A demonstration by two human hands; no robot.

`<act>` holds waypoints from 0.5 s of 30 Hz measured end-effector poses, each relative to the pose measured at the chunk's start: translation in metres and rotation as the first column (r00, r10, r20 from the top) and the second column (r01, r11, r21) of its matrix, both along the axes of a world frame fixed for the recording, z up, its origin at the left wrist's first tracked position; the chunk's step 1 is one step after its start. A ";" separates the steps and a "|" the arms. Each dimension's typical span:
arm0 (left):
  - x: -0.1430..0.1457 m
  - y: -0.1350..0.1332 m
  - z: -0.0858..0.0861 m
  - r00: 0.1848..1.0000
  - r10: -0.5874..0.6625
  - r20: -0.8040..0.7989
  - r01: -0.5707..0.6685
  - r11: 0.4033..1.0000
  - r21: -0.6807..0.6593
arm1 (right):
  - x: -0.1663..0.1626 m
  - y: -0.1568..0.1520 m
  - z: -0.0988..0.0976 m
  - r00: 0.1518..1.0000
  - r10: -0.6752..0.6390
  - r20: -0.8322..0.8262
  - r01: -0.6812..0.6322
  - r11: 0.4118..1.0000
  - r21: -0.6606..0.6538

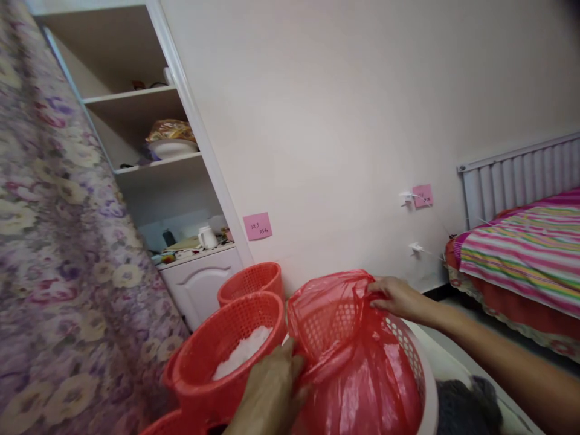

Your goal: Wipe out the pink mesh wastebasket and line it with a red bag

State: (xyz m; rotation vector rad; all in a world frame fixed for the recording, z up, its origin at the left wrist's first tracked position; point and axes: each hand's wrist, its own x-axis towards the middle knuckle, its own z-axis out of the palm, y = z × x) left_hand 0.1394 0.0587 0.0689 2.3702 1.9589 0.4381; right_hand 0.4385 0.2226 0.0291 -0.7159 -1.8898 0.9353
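A translucent red plastic bag is spread over a white perforated basket at the bottom centre. My left hand grips the bag's near left edge at the basket rim. My right hand pinches the bag's far right edge and pulls it over the rim. To the left stands a red perforated basket with white crumpled material inside, and a second red basket sits behind it.
A floral curtain hangs on the left. White shelves and a low cabinet stand behind the baskets. A bed with a striped cover and a radiator are at the right. Pink notes stick to the wall.
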 end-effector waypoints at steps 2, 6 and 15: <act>-0.003 0.003 -0.001 1.000 -0.017 -0.005 0.017 1.000 0.015 | 0.002 -0.003 0.003 0.997 -0.042 -0.061 0.039 0.998 -0.049; -0.017 0.008 -0.003 0.930 -0.059 0.363 0.031 0.996 0.082 | 0.006 -0.014 0.012 0.979 -0.074 -0.193 0.038 0.982 -0.183; 0.037 0.031 -0.025 0.550 -0.162 0.819 0.157 0.984 0.089 | -0.087 -0.062 0.034 0.945 0.250 -0.211 -0.277 0.955 -0.107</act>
